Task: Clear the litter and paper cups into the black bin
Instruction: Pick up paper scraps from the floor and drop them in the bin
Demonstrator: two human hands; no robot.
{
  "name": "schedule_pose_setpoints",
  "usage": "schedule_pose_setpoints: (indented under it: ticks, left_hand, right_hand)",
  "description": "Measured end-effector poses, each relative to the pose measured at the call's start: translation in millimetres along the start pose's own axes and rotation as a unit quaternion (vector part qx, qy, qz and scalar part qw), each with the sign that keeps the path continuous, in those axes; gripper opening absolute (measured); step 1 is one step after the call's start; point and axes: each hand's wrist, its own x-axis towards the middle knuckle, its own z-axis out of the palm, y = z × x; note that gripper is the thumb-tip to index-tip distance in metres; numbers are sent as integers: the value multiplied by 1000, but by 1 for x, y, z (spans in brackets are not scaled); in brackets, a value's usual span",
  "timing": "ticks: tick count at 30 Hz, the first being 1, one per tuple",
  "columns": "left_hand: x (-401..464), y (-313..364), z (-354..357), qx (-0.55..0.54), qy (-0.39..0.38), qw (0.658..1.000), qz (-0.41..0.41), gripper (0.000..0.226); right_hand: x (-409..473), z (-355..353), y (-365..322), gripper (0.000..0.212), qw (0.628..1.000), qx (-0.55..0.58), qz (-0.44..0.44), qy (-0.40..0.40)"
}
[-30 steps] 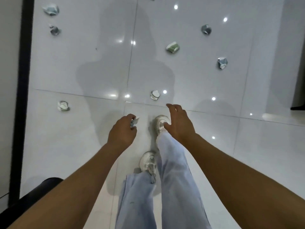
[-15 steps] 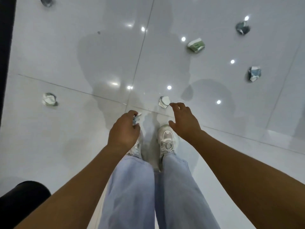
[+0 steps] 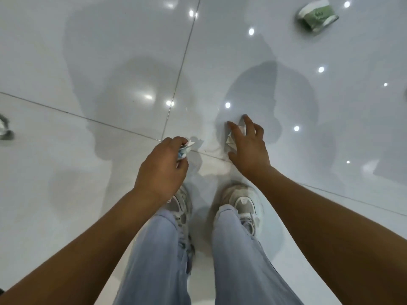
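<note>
The right hand (image 3: pixel 247 148) reaches down over a crumpled white paper (image 3: pixel 234 137) on the glossy floor (image 3: pixel 88 62), fingers spread around it (grip not clear). The left hand (image 3: pixel 161 170) clutches a blue-white scrap (image 3: pixel 184 149). A squashed green cup (image 3: pixel 317 17) lies at one o'clock, another wad (image 3: pixel 5 128) at nine

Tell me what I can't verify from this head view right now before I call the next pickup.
- Black bin: not in the head view at all.
- Crumpled cup under the right hand: mostly covered by its fingers; firmness of grip unclear.
- Scrap the left hand holds: mostly hidden in the fist.
- Litter at the left edge: cut off.
</note>
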Motion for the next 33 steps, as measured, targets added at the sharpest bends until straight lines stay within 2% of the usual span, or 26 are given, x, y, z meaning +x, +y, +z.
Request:
schedule_pose_setpoints:
  ticks: [5, 8, 11, 16, 24, 28, 33]
  left_hand:
    - [9, -8, 9, -5, -25, 999, -28, 36]
    - [2, -5, -1, -2, -30, 999, -37, 32]
    - [-20, 9, -29, 7, -39, 998, -59, 33]
    - [-95, 49, -101, 2, -49, 996, -81, 35]
    - [-246, 101, -223, -75, 56, 988, -119, 38]
    - [-302, 98, -255, -92, 113, 977, -152, 39]
    - [-369, 74, -266, -142, 198, 949, -198, 41]
  right_hand:
    - [-7, 14, -3, 45, 1000, -2, -22, 19]
    - [-21, 1, -8, 46, 999, 21, -28, -21]
    - [-49, -36, -27, 50, 997, 41, -36, -45]
    - [-117, -140, -78, 51, 994, 46, -79, -62]
    - [-221, -296, -192, 50, 973, -1, -224, -63]
    - [-267, -319, -242, 52, 957, -19, -284, -60]
    - [-316, -311, -290, 52, 934, -63, -344, -69]
